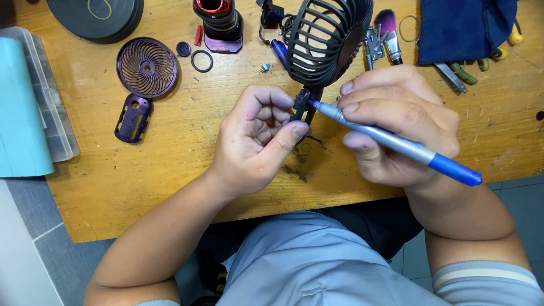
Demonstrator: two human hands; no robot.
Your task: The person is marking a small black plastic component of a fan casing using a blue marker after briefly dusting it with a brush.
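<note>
Your left hand (258,136) pinches the black neck bracket (303,105) under the fan cage (326,39), thumb and fingers closed around it, near the middle of the table (170,170). Your right hand (396,122) grips a silver-and-blue screwdriver (396,141) like a pen, its tip set against the bracket's side. The step in hand looks like work on a fastener at the neck joint; whether the tip is seated in a screw head cannot be told. The next move calls for a steady pinch and the shaft kept in line with the fastener, so that the tip does not slip. Toward the far left corner lie a purple grille (147,67), a purple plate (133,118) and a small ring (202,60). A small screw (264,68) lies beside the cage.
</note>
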